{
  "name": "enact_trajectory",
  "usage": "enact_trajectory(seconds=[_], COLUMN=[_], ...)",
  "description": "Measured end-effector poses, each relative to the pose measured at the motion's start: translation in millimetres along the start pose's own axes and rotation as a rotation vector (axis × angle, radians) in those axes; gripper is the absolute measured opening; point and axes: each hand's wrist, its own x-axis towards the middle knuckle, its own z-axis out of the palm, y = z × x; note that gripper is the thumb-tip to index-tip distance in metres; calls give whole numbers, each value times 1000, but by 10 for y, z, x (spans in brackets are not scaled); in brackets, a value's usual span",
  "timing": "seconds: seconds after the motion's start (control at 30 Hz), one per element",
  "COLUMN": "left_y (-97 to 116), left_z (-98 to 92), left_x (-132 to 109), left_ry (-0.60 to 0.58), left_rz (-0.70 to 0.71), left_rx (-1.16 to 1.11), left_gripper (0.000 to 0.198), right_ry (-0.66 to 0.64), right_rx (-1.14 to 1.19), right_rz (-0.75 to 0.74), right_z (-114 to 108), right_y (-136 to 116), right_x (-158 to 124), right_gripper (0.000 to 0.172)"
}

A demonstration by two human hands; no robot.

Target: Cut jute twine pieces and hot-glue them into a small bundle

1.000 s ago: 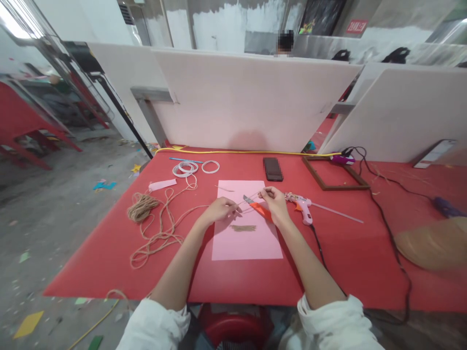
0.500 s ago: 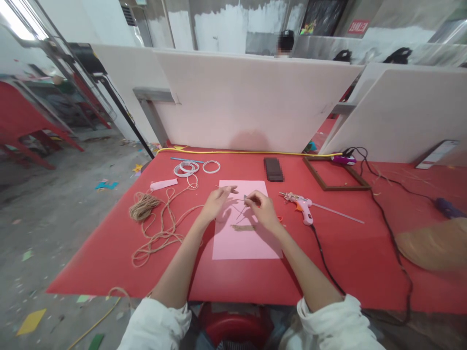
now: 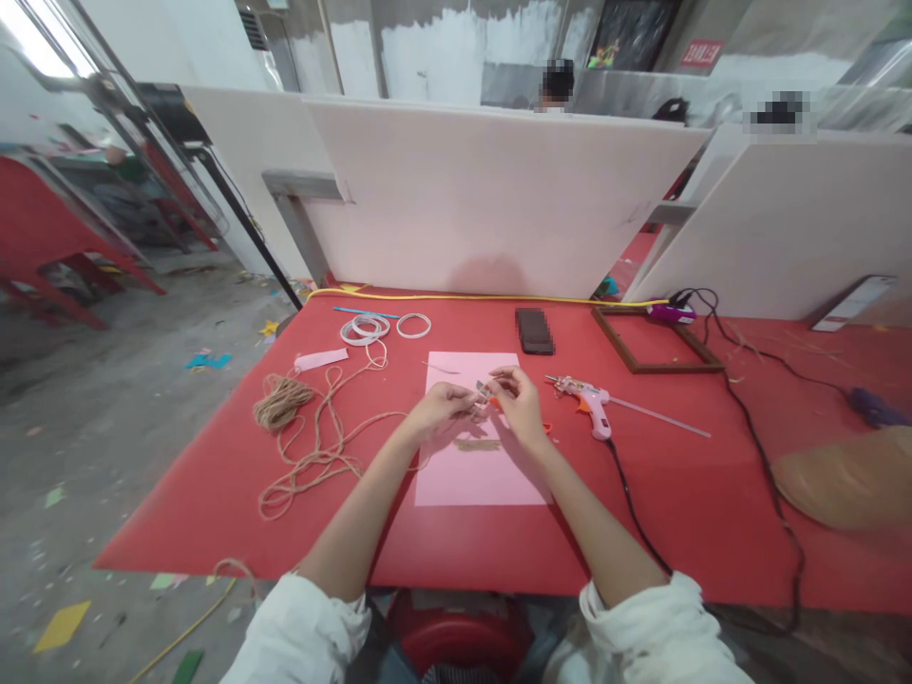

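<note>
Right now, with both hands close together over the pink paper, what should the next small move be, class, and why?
Perhaps ease the left hand slightly back: the blade of the orange cutter shows between it and the right hand, seemingly close to both. What they grip is unclear.

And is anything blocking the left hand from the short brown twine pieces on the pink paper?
Nothing visible does: between the left hand and the short brown twine pieces, only shadowed pink paper shows.
</note>
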Motion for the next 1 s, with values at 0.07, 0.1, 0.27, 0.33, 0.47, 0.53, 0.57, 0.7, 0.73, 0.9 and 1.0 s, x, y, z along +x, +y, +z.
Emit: enact_trajectory(seconds=[0.07,0.1,0.27,0.33,0.47,0.53,0.57,0.7,0.73,0.9,1.0], left_y=[-1,-5,-37,-42,-36,-35,-36,-44,-41,33,130], left_z=[-11,-10,23,36,48,45,40,-13,-33,-137,-201], left_x=[1,5,29,31,21,18,19,37,42,27,-63], left_ry=[-10,-15,-4,3,21,18,20,56,67,41,38], left_rz=[-15,-23,-54,-55,-36,-18,-5,58,72,40,54], left_rx=[6,5,-16,-14,13,50,69,196,243,458,575], left_gripper=[60,59,60,61,62,60,58,48,46,38,33], right_ry=[10,23,130,162,155,149,135,-85,-160,-388,-444], right_rx=[10,14,70,105,120,114,114,38,-8,-232,-324], right_rz=[9,16,54,64,62,69,76,75,61,-12,1], right_z=[10,17,72,97,129,120,105,-33,-79,-246,-277], right_y=[4,7,38,47,58,59,57,26,14,-73,-161], right_x=[-8,-14,-46,-59,-77,-72,-63,16,42,102,39], right_gripper=[25,26,28,29,29,30,31,34,32,21,19])
